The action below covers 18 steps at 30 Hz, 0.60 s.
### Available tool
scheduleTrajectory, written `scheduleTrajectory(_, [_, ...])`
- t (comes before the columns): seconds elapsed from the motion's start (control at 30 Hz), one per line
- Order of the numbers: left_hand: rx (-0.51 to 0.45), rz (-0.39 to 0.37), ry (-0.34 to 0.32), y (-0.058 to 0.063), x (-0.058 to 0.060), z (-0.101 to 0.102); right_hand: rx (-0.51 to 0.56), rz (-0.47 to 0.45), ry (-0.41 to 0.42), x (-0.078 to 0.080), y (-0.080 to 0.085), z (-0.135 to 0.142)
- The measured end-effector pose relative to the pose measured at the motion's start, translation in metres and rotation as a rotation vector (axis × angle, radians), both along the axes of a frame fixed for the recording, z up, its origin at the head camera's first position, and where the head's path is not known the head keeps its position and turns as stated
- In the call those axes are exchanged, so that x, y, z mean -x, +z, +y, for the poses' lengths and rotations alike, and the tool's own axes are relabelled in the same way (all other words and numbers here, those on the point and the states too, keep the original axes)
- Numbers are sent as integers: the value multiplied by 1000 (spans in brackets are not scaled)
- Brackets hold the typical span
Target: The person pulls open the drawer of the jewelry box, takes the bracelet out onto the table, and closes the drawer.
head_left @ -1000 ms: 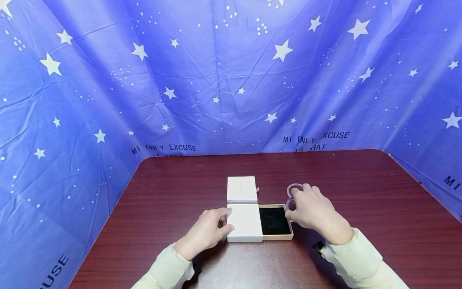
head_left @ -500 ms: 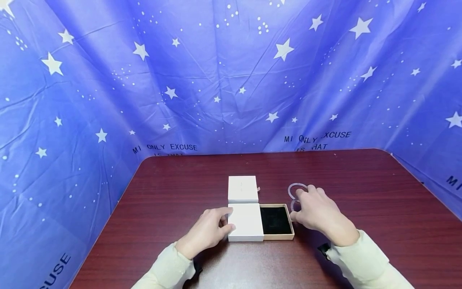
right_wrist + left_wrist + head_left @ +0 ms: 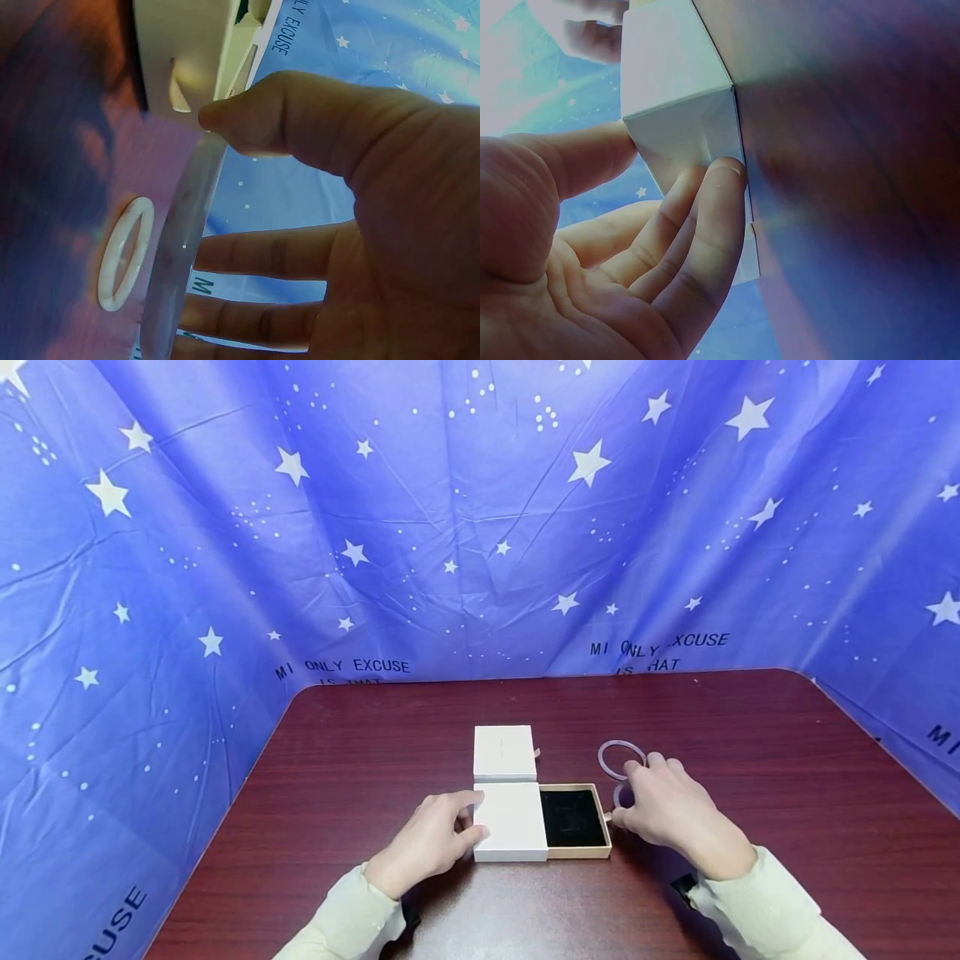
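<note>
A white drawer-style box [image 3: 508, 822] lies on the table with its tray [image 3: 572, 818], lined in black, pulled out to the right. My left hand [image 3: 431, 837] holds the closed left end of the box sleeve, thumb and fingertips at its edge; the left wrist view shows the fingers against the end face [image 3: 679, 146]. Just past the tray's right end, my right hand [image 3: 671, 806] pinches a pale lavender bangle [image 3: 184, 240] between thumb and fingers, tilted on edge. Behind it a second bangle [image 3: 621, 743], whitish and mottled in the right wrist view, lies flat on the table.
A second white box [image 3: 502, 752] with a small ribbon tab stands closed directly behind the first. The dark red wooden table [image 3: 360, 760] meets a blue star-printed curtain [image 3: 450, 527] at the back and sides.
My right hand has drawn to the right and slightly nearer, away from the tray, with the held bangle. More of the second bangle shows now. The left hand and boxes stay put.
</note>
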<state>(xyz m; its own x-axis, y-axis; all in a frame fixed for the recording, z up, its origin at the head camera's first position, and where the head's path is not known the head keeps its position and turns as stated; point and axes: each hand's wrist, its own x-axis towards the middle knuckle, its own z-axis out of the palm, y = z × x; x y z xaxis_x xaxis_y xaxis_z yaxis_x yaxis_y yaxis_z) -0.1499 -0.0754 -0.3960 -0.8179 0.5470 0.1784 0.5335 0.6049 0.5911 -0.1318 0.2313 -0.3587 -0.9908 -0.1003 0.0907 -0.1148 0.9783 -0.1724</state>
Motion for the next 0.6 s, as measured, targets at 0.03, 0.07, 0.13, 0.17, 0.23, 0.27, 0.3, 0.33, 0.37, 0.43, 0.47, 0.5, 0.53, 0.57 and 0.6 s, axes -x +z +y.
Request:
scheduleTrajectory(0.03, [0, 2, -1, 0, 0, 0, -1, -2, -1, -1, -1, 0])
scheduleTrajectory(0.07, [0, 4, -3, 0, 0, 0, -3, -2, 0, -1, -1, 1])
scheduleTrajectory(0.13, [1, 8, -5, 0, 0, 0, -10, -4, -1, -1, -2, 2])
scheduleTrajectory(0.17, [1, 9, -5, 0, 0, 0, -14, -7, -1, -1, -3, 2])
scheduleTrajectory(0.23, [-1, 4, -5, 0, 0, 0, -20, -13, 0, -1, -4, 2])
scheduleTrajectory(0.27, [0, 2, -5, 0, -1, 0, -22, -16, 2, -1, -5, 2])
scheduleTrajectory(0.3, [0, -1, -4, 0, -1, 0, -24, -19, 1, -1, -6, 2])
scheduleTrajectory(0.33, [2, -3, -4, 0, -1, 0, -23, -22, 1, 0, -6, 3])
scheduleTrajectory(0.37, [1, -3, -5, 0, -1, 0, -23, -25, 1, 0, -7, 3])
scheduleTrajectory(0.43, [2, 4, -7, 0, -1, 0, -22, -33, 1, 0, -9, 4])
scheduleTrajectory(0.47, [2, 8, -8, 0, -1, 0, -21, -36, 1, 1, -10, 5])
scheduleTrajectory(0.5, [2, 8, -9, 0, -1, 0, -21, -39, 0, 1, -10, 5])
scheduleTrajectory(0.53, [2, 12, -10, 0, -1, 0, -20, -42, 1, 1, -11, 6])
scheduleTrajectory(0.57, [0, 14, -12, 0, 0, 0, -20, -45, 1, 1, -12, 6])
scheduleTrajectory(0.6, [-2, 15, -12, 0, 0, 0, -20, -50, 2, 2, -13, 6])
